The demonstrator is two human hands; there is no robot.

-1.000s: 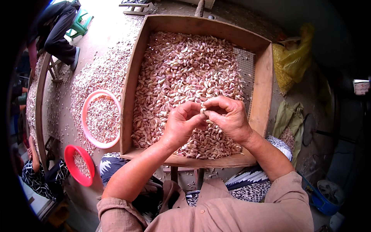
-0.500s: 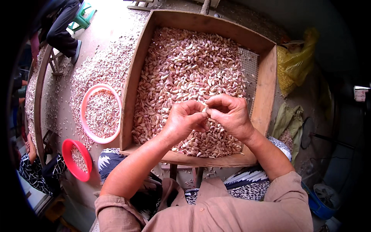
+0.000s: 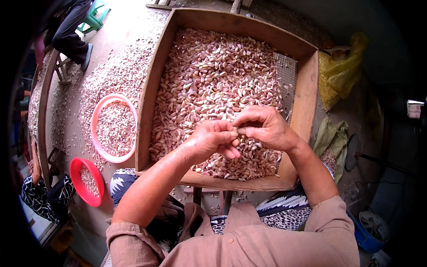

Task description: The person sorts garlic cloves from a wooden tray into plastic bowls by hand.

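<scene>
Over a wooden tray with a wire-mesh bottom (image 3: 304,107) my two hands meet at the fingertips. Pinched between thumb and fingers, my left hand (image 3: 214,139) has hold of a garlic clove, now mostly covered by the fingertips. From the other side my right hand (image 3: 266,128) pinches at the same spot, thumb and forefinger closed against it. Below and beyond them lies a thick layer of pinkish-white garlic cloves (image 3: 213,84), filling most of the tray and leaving mesh bare along the right.
Left of the tray stand a pink basin (image 3: 94,129) and a red basin (image 3: 101,187), both holding cloves. More cloves cover the floor. A yellow bag (image 3: 340,80) and a greenish sack (image 3: 329,138) sit to the right. Another person's leg (image 3: 69,40) shows at the upper left.
My fingertips have drawn closer together and a little lower, covering the pale clove that showed between them. The fingers of my left hand have spread slightly below the pinch.
</scene>
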